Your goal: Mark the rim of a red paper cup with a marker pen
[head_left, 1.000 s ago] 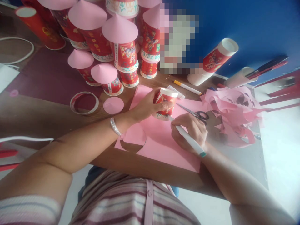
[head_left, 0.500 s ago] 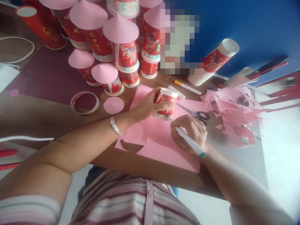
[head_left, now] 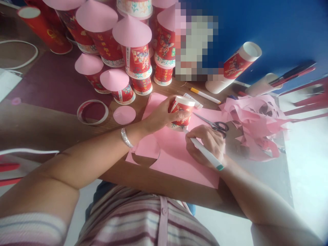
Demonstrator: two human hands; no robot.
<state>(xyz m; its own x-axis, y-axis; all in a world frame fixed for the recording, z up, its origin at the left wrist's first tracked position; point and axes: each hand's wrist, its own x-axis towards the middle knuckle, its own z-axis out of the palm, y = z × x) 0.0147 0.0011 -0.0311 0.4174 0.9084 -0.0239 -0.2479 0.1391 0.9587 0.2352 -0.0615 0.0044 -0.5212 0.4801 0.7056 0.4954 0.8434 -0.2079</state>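
Note:
My left hand (head_left: pixel 160 114) is wrapped round a red patterned paper cup (head_left: pixel 181 112) that stands upside down on a pink paper sheet (head_left: pixel 176 153). My right hand (head_left: pixel 206 143) grips a white marker (head_left: pixel 207 154) with a green end; its tip touches the sheet right at the cup's rim. A round hole is cut out of the sheet's near left edge. Black-handled scissors (head_left: pixel 216 125) lie just behind my right hand.
Several red cups with pink cone lids (head_left: pixel 132 44) stand stacked at the back. A pink paper disc (head_left: pixel 124 114) and a cut cup ring (head_left: pixel 92 112) lie left of the sheet. Pink paper scraps (head_left: pixel 253 124) pile up at the right. A cup stack (head_left: pixel 234 66) lies sideways.
My right hand and the marker have shifted slightly left along the cup's rim. The left hand and cup have stayed put.

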